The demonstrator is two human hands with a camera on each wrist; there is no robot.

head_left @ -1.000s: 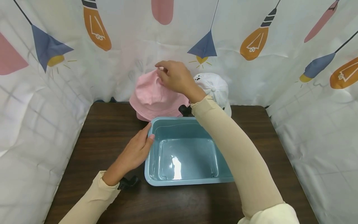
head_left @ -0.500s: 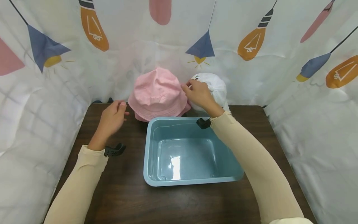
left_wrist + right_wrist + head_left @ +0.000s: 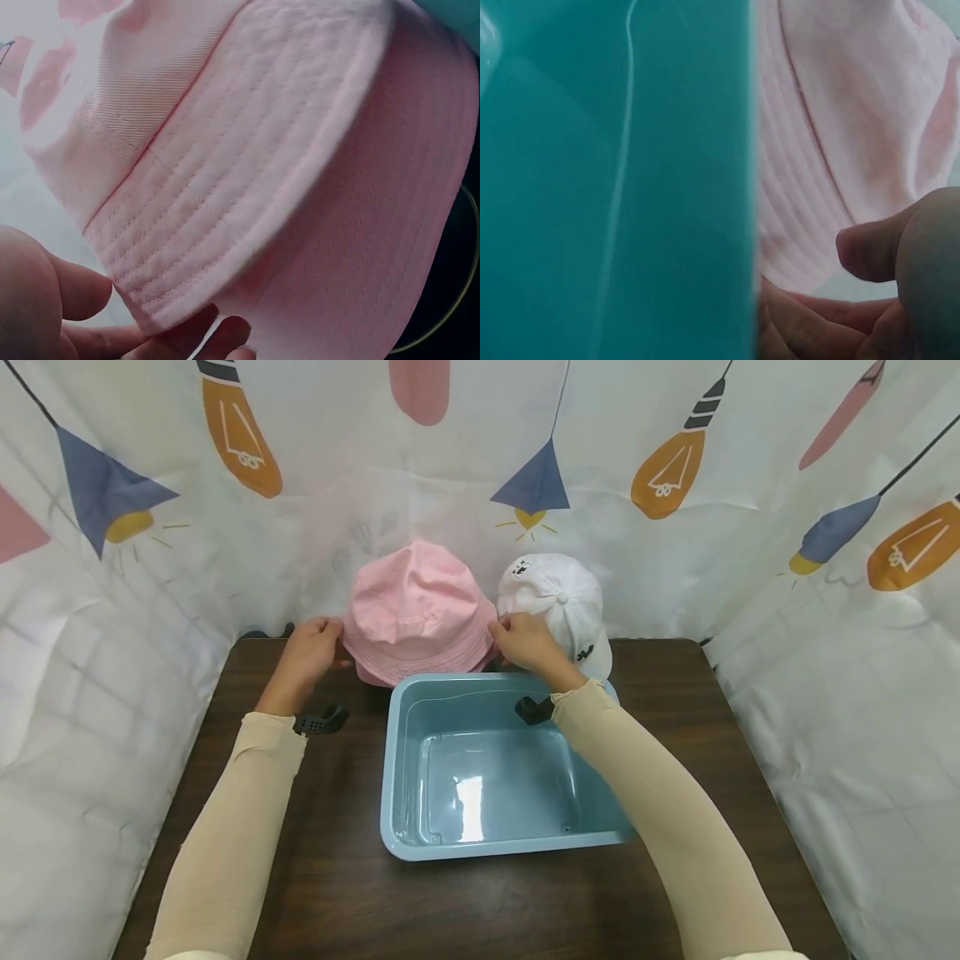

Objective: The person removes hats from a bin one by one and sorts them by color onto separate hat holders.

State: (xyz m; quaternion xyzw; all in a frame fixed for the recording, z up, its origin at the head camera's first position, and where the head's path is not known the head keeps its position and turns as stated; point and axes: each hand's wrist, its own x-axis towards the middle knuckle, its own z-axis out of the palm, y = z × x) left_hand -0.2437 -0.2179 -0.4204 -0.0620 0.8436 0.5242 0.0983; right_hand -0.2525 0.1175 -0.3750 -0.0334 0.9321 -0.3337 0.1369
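Observation:
A pink bucket hat (image 3: 418, 610) stands at the table's back edge, crown up. Beneath its brim shows a further layer of stitched pink brim (image 3: 375, 187). My left hand (image 3: 306, 652) pinches the left end of the upper brim, thumb (image 3: 86, 291) at its edge and fingers underneath. At the opposite end, my right hand (image 3: 531, 643) holds the brim between thumb (image 3: 870, 247) and fingers, which are partly hidden by the basin wall. A white baseball cap (image 3: 562, 597) with small dark marks sits just behind and right of the right hand.
In front of the hats stands a light blue plastic basin (image 3: 510, 845) with nothing in it, its back rim close to the pink brim. The dark wooden table (image 3: 450, 906) is enclosed by a white printed curtain (image 3: 330, 502) at the back and sides.
My left hand has let go of the basin's left rim and moved up to the hat's left brim. My right hand has come down from above the crown to the right brim.

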